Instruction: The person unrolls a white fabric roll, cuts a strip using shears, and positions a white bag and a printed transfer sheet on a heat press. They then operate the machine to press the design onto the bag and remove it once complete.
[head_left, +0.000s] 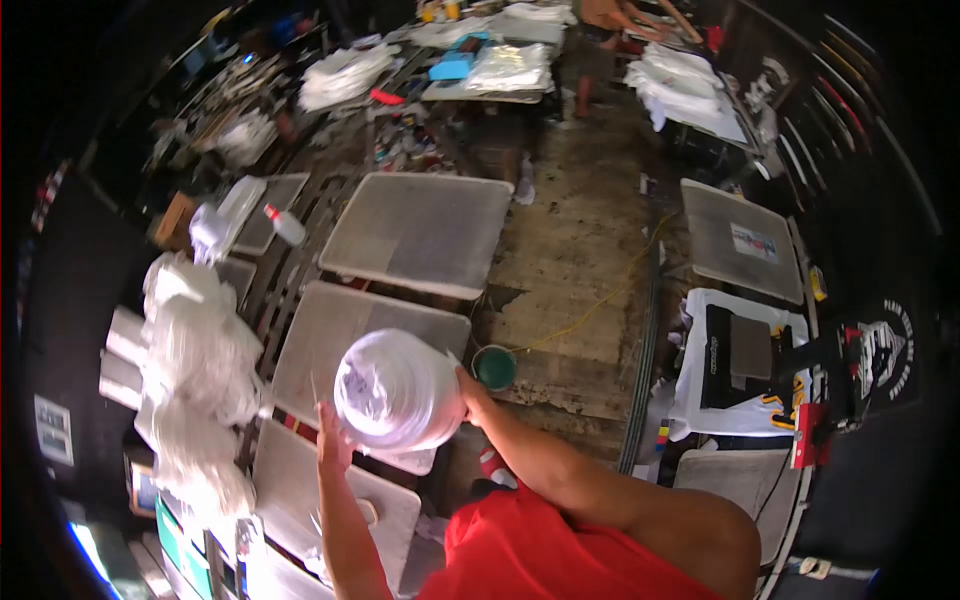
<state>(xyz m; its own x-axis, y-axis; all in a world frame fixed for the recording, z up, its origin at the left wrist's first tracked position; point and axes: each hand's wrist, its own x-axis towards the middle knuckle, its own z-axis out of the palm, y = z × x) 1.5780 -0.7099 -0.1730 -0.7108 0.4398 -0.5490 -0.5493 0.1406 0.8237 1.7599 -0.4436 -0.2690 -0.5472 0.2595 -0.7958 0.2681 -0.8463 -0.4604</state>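
Between my two hands is a large, rounded roll of white cloth point(400, 392), with a crumpled, swirled end facing left. My left hand point(334, 440) presses against its lower left side, partly hidden by the cloth. On the opposite side, my right hand point(472, 396) grips the roll with its fingers mostly out of sight behind it. Under the roll lies a flat grey board point(305, 345) with a pale rim. Another such board point(335, 505) is nearest to my left forearm.
White bundles in clear plastic point(195, 370) are piled on the left. A green bucket point(494, 368) and yellow cord point(622, 285) lie on the wooden floor. A spray bottle point(287, 226) stands beyond. At right, a white shirt point(690, 385) covers a board. Another person point(605, 18) works at the back.
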